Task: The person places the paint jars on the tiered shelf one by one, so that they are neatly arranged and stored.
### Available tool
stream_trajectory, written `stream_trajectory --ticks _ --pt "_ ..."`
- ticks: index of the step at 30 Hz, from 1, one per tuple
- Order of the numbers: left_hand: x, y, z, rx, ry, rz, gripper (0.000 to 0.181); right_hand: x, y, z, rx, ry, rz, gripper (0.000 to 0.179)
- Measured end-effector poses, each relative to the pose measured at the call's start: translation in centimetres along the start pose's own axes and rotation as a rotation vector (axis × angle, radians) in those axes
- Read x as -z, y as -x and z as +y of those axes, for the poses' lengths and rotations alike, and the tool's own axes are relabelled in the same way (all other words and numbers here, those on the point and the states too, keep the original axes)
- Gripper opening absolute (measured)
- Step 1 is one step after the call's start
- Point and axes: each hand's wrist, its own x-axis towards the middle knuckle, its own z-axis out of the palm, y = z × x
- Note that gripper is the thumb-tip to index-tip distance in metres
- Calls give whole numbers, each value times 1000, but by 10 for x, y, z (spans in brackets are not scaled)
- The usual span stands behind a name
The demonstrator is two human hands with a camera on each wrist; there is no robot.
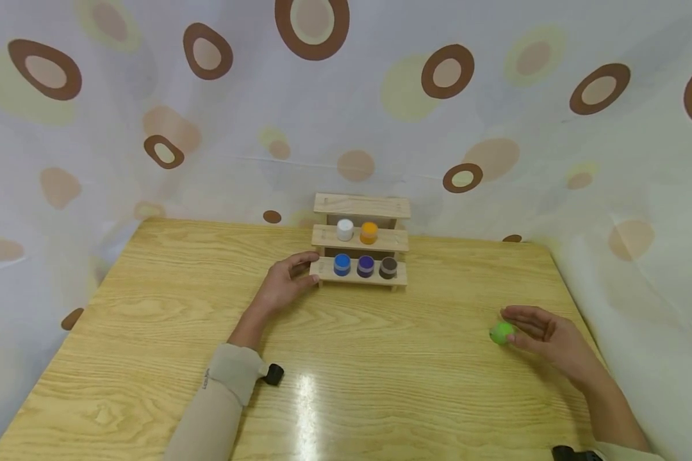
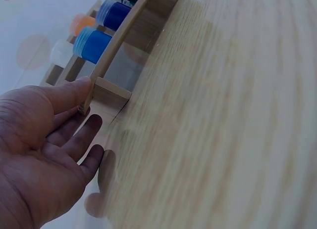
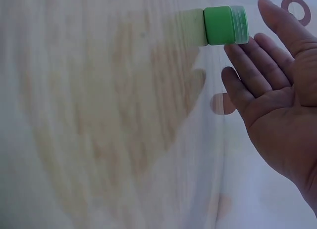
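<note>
A three-tier wooden rack (image 1: 359, 271) stands against the far wall with small paint jars on its two lower steps. My left hand (image 1: 285, 282) grips the left end of its lowest step, the thumb (image 2: 77, 93) on the board's edge. A green paint jar (image 3: 220, 26) stands upright on the table at the right. Around it, my right hand (image 1: 556, 339) is spread, thumb on the near side and fingers beyond. In the right wrist view the thumb (image 3: 282, 21) is apart from the jar; whether a fingertip touches it, I cannot tell.
On the lowest step sit a blue jar (image 1: 342, 265), a purple-blue jar (image 1: 366, 266) and a dark jar (image 1: 388, 268). The middle step bears a white jar (image 1: 345, 230) and an orange jar (image 1: 368, 234). A patterned sheet (image 1: 236, 115) hangs behind the wooden table (image 1: 403, 378).
</note>
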Motion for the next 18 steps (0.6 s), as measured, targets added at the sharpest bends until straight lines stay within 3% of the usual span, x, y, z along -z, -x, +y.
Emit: stream_trajectory --ticks 6,18 --pt "-1 0 0 -11 -7 1 50 1 2 3 -2 -58 -81 49" --pt "-1 1 1 0 11 -1 50 -1 1 6 8 -55 -87 46"
